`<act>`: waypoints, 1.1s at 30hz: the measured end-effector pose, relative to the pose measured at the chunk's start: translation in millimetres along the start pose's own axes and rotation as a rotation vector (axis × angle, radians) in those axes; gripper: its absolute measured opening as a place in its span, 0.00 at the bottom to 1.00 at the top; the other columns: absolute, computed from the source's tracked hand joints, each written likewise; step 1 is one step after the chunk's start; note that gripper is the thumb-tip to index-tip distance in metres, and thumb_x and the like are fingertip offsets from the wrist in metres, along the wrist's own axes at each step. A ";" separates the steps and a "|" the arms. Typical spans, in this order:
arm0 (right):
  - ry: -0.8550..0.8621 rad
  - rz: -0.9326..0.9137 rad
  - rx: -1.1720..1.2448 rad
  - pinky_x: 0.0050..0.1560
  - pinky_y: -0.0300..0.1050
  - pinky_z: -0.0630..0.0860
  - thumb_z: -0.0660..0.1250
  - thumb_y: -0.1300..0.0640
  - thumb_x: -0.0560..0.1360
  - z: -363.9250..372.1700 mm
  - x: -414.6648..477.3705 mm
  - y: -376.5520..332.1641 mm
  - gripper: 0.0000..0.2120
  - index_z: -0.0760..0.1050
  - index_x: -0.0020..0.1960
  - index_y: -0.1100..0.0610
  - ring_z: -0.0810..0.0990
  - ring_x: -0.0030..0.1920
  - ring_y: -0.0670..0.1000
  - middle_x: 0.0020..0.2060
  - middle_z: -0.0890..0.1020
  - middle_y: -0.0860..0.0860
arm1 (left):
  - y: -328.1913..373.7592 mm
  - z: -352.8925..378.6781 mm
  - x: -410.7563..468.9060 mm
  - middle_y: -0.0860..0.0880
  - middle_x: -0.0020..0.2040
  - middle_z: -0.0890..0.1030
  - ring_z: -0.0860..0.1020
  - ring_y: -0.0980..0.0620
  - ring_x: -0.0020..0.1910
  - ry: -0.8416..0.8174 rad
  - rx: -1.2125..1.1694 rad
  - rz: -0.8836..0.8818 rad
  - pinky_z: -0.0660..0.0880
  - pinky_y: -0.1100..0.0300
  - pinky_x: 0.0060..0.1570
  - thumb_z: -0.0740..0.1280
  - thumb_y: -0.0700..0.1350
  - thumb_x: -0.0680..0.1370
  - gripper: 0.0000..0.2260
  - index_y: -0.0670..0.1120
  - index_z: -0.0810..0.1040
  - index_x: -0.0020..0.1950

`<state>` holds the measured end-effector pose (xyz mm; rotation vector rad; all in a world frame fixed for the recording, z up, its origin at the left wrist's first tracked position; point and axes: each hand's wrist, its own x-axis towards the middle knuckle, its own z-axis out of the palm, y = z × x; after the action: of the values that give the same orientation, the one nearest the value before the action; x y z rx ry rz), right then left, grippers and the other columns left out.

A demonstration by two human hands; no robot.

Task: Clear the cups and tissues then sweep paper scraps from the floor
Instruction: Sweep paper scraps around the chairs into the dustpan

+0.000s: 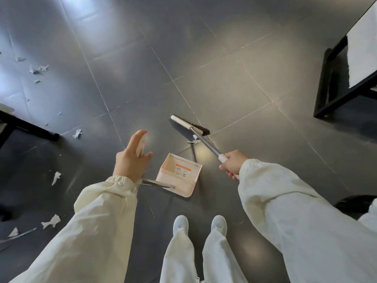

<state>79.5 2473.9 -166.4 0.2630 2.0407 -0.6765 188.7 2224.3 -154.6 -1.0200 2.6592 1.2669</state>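
My right hand (230, 164) grips the pale end of a broom handle. The broom's white and black head (189, 124) rests on the dark tiled floor ahead, with a small paper scrap (193, 139) just behind it. A beige dustpan (178, 175) lies on the floor between my hands, and its thin metal handle runs left under my left wrist. My left hand (132, 158) hovers above that handle with its fingers spread, holding nothing I can make out. Several torn paper scraps lie to the left, among them one at mid-left (77, 133), one lower (56, 177) and one near my sleeve (51, 221).
A black-framed table (330, 94) with a white top stands at the right. A black furniture leg (26, 125) juts in from the left edge. A dark round object (355, 203) sits at the lower right. My white shoes (200, 223) stand just behind the dustpan.
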 end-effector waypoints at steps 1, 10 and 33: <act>-0.011 0.005 -0.021 0.38 0.45 0.70 0.60 0.59 0.79 -2.9 1.6 -1.7 0.14 0.75 0.62 0.61 0.71 0.32 0.52 0.32 0.74 0.55 | 0.5 0.3 0.0 0.44 0.38 0.77 0.74 0.51 0.24 -0.012 -0.048 -0.015 0.75 0.59 0.26 0.66 0.43 0.77 0.22 0.70 0.68 0.60; -0.037 -0.011 -0.199 0.46 0.44 0.73 0.57 0.61 0.81 3.3 -5.1 -9.0 0.13 0.72 0.63 0.61 0.74 0.39 0.53 0.37 0.76 0.55 | -1.6 -5.4 9.5 0.45 0.34 0.74 0.69 0.54 0.20 -0.027 -0.105 -0.050 0.69 0.62 0.19 0.63 0.43 0.77 0.20 0.71 0.70 0.54; -0.114 -0.141 0.082 0.19 0.33 0.64 0.66 0.66 0.75 51.7 -106.5 -52.6 0.24 0.69 0.69 0.51 0.65 0.18 0.43 0.27 0.70 0.51 | -9.0 -65.9 26.8 0.45 0.50 0.76 0.76 0.43 0.39 0.167 -0.207 0.088 0.76 0.54 0.48 0.61 0.42 0.78 0.19 0.61 0.69 0.64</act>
<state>151.0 2410.2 -79.3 0.1253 1.9381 -0.8446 188.9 2159.3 -124.3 -1.0881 2.7678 1.5697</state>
